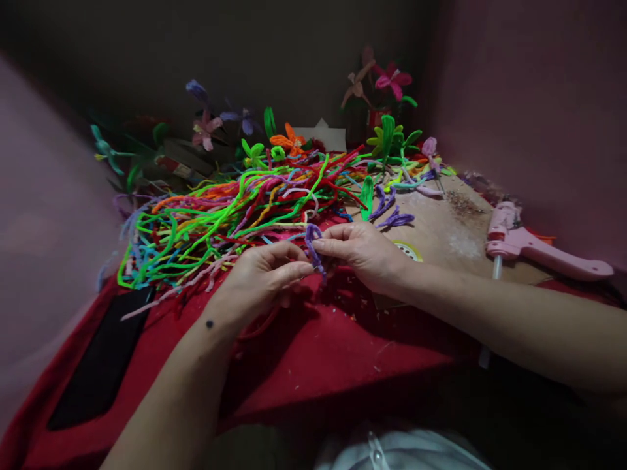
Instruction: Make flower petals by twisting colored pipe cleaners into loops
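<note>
Between my two hands is a purple pipe cleaner [312, 239], bent into a narrow loop. My left hand [267, 271] pinches its lower end between thumb and fingers. The upper part of the loop is pinched by my right hand [362, 251], its thumb lying along the side. Both hands hover over the front of the red cloth. Just beyond my right hand, more bent purple pipe cleaners [396, 219] lie on the cardboard, beside a green looped pipe cleaner leaf [367, 197].
A large heap of coloured pipe cleaners [235, 202] spreads across the left and middle. A pink glue gun [539, 248] lies on the cardboard [441, 228] at right. A black phone-like slab [102, 352] rests on the red cloth [313, 372]. Pipe cleaner flowers [289, 140] stand behind.
</note>
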A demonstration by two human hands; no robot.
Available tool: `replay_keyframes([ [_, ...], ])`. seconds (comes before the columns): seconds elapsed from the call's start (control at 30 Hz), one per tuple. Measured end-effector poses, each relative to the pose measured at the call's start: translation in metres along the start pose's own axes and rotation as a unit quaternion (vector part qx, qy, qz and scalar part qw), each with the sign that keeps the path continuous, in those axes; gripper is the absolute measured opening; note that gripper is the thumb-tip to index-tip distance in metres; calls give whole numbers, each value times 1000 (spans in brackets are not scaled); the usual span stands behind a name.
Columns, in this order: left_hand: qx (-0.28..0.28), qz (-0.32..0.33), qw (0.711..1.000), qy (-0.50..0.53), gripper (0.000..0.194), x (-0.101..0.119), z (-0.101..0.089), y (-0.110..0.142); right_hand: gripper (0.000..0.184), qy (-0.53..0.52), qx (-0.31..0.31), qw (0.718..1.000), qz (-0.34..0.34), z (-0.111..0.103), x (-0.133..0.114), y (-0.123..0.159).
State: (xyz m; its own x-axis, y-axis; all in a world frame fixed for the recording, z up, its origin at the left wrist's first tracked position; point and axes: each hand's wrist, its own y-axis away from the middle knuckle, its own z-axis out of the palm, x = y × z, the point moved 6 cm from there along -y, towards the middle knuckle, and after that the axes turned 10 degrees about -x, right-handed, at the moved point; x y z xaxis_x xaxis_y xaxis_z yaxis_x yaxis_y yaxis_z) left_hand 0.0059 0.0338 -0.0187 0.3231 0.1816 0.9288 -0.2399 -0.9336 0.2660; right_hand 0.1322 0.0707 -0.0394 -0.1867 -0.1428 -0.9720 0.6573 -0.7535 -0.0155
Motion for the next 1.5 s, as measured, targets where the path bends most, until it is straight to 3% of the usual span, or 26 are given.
replay_keyframes([
  [0.13, 40, 61, 997, 40, 23, 7, -13, 2, 21, 100, -4, 995, -4, 4, -5, 4],
  [0.27, 27, 70, 992, 98, 19, 1, -6, 1, 19, 147, -27, 989, 11, 12, -7, 7],
  [0.4, 39, 81, 992, 83, 17, -1, -4, 0, 22, 112, -43, 992, 37, 14, -7, 8],
  [0.6, 15, 76, 996, 43, 21, -3, -7, -1, 22, 13, -55, 995, 79, 14, 3, 7],
  [0.83, -4, 87, 996, 15, 14, 1, -2, 2, 23, -9, -94, 991, 90, 19, 7, 9],
  [1.2, 75, 156, 965, -198, 13, 15, 0, 9, 17, 34, -107, 985, 128, 20, 12, 9],
  [1.37, 49, 161, 944, -286, 14, 20, 2, 9, 17, -47, -145, 974, 165, 26, 19, 11],
  [1.5, 9, 159, 936, -314, 18, 22, 2, 9, 17, -42, -135, 974, 178, 25, 19, 11],
])
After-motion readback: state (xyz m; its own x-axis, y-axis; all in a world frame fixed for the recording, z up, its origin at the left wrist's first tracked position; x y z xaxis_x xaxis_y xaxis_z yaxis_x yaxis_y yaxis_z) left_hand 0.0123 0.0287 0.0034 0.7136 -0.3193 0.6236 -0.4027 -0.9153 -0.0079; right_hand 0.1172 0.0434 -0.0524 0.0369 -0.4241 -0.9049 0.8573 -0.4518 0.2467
